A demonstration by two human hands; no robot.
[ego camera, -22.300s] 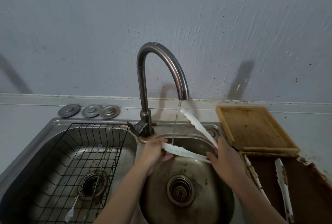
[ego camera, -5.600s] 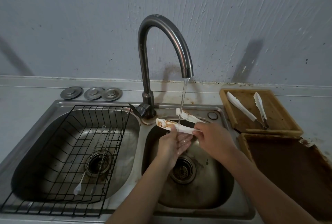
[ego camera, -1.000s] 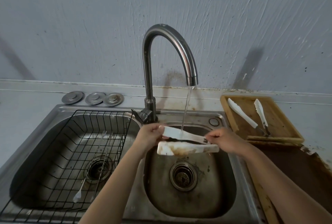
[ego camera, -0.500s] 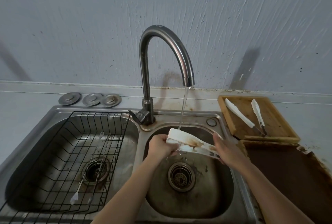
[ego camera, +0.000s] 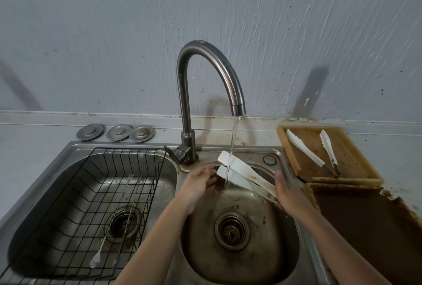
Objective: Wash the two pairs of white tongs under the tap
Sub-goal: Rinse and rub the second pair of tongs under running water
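Water runs in a thin stream from the curved grey metal tap (ego camera: 206, 74) onto a pair of white plastic tongs with brown stains (ego camera: 245, 176), held over the right-hand steel sink basin (ego camera: 283, 259). The tongs lie tilted, their two broad tips up and to the left under the stream, their hinge end down and to the right. The right hand (ego camera: 288, 194) grips that hinge end, its fingers wrapped round the arms from behind. The left hand (ego camera: 198, 183) sits just beside the lower tip, fingers loosely bent and pointing toward it; whether they touch the tip I cannot tell, and they close on nothing.

The second pair of white plastic tongs (ego camera: 316, 151) lies spread open in a shallow wooden tray (ego camera: 356, 170) on the table to the right of the sink, its arms apart and its metal hinge toward the near edge. In front of that tray stands a dark brown tray with a chipped rim (ego camera: 365, 227).

The left basin holds a black wire rack (ego camera: 98, 195) with thin metal utensils (ego camera: 118, 223) lying across its floor. Three round metal sink plugs (ego camera: 116, 132) sit in a row on the table behind it.
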